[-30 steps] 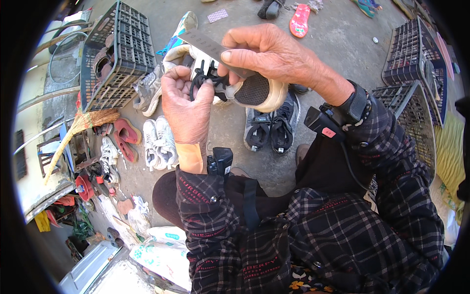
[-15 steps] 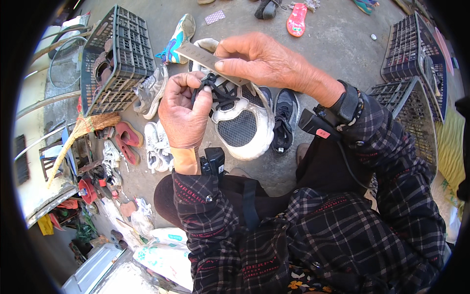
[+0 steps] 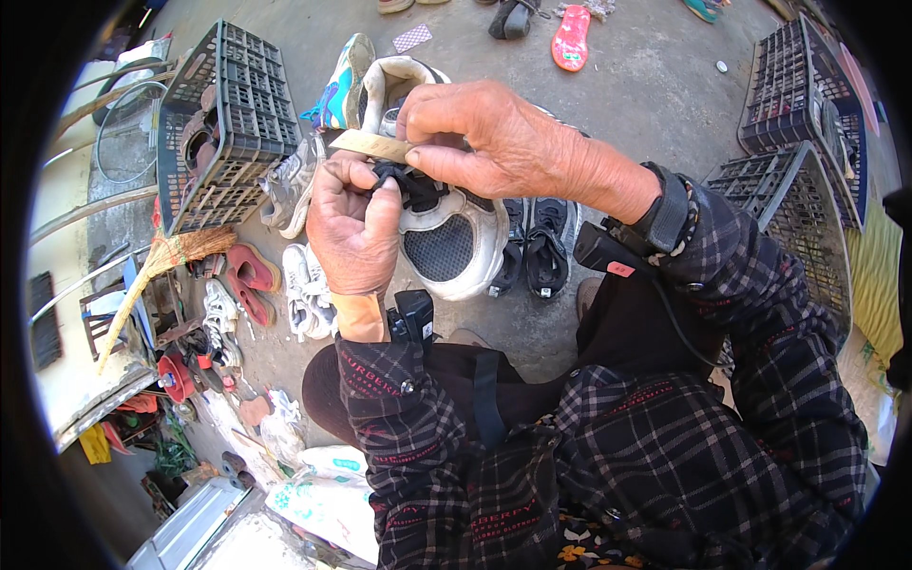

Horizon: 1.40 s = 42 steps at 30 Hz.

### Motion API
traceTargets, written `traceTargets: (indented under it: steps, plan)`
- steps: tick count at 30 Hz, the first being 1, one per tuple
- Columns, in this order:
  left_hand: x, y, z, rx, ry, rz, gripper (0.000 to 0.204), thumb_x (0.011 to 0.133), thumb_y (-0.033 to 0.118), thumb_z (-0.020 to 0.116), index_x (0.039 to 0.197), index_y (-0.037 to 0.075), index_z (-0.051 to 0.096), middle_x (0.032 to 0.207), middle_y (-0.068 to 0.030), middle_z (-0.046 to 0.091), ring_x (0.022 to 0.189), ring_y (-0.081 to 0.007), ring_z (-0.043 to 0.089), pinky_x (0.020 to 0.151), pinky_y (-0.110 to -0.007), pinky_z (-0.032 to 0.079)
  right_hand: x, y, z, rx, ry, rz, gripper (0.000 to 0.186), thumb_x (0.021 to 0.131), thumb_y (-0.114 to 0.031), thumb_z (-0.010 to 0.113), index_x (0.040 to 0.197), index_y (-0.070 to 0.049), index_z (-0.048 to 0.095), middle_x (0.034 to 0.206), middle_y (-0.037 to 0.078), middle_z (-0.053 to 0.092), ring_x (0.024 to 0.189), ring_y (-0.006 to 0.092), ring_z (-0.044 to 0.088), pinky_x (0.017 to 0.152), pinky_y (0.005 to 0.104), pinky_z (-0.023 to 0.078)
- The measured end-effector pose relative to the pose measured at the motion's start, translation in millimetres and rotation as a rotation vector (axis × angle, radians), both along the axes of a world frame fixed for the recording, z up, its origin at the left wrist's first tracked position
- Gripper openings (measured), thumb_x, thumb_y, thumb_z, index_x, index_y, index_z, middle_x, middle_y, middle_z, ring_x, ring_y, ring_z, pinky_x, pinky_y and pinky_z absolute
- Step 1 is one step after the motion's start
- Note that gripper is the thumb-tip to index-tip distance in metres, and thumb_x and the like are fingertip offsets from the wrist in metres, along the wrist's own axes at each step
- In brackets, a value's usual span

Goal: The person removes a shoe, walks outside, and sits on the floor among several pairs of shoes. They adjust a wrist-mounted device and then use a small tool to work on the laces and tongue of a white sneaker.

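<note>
Fingers, left hand: pinching black laces — likely soft, limp, best held near the white shoe. Right hand: gripping thin strip by one end — probably stiff, smooth.

This looks like an open-air yard, with daylight falling on rough grey concrete ground. Footwear lies about on it: white sneakers, red slip-on shoes, dark sneakers and a loose pink insole. A black plastic crate stands at the left, with more crates at the right. A straw broom, a white plastic sack and green leaves suit a yard too. Whether it belongs to a home or a small shoe trade cannot be told.
</note>
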State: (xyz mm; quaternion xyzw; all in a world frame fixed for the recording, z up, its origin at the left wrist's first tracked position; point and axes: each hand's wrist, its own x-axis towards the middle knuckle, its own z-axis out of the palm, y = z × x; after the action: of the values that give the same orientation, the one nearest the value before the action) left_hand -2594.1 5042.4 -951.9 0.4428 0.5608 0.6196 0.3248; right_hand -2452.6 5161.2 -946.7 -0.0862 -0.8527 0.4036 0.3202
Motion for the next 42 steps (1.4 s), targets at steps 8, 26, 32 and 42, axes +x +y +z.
traceTargets:
  steps: [8, 26, 32, 42]
  plan:
    - [3.2, 1.9, 0.5, 0.039, -0.057, 0.009, 0.018, 0.076, -0.006, 0.055, 0.085, 0.003, 0.043, 0.095, -0.0047, 0.047, 0.087, -0.01, 0.047, 0.082, -0.022, 0.038, -4.5, -2.0, -2.6, 0.068, 0.117, -0.072, 0.012, 0.073, -0.011, 0.058, 0.068, -0.002, 0.052, 0.069, 0.01, 0.051, 0.064, 0.0275, 0.054, 0.058, 0.0357, 0.043]
    - [8.6, 4.0, 3.7, -0.008, -0.018, 0.018, 0.015, 0.076, -0.004, 0.056, 0.083, 0.002, 0.044, 0.083, 0.0008, 0.042, 0.075, -0.0046, 0.044, 0.068, -0.017, 0.039, -5.5, -10.8, 0.2, 0.129, 0.089, -0.179, 0.007, 0.073, -0.009, 0.056, 0.071, -0.002, 0.057, 0.076, 0.009, 0.053, 0.07, 0.0286, 0.057, 0.061, 0.0379, 0.046]
    - [11.8, 6.6, 3.0, 0.003, -0.002, 0.015, 0.016, 0.076, -0.006, 0.056, 0.083, 0.002, 0.044, 0.082, 0.0006, 0.041, 0.075, -0.0053, 0.043, 0.07, -0.017, 0.039, -5.3, -13.7, 2.4, 0.135, 0.081, -0.224, 0.007, 0.073, -0.008, 0.055, 0.074, -0.002, 0.058, 0.077, 0.009, 0.053, 0.071, 0.0283, 0.057, 0.062, 0.0378, 0.046]
    - [11.0, 8.1, 1.6, 0.059, -0.06, -0.015, 0.018, 0.074, -0.008, 0.055, 0.082, 0.003, 0.044, 0.099, -0.006, 0.048, 0.09, -0.011, 0.048, 0.082, -0.023, 0.041, -2.6, -12.2, 7.2, 0.177, 0.069, -0.181, 0.006, 0.074, -0.002, 0.056, 0.077, 0.003, 0.054, 0.089, 0.012, 0.055, 0.069, 0.0299, 0.057, 0.06, 0.0351, 0.046]
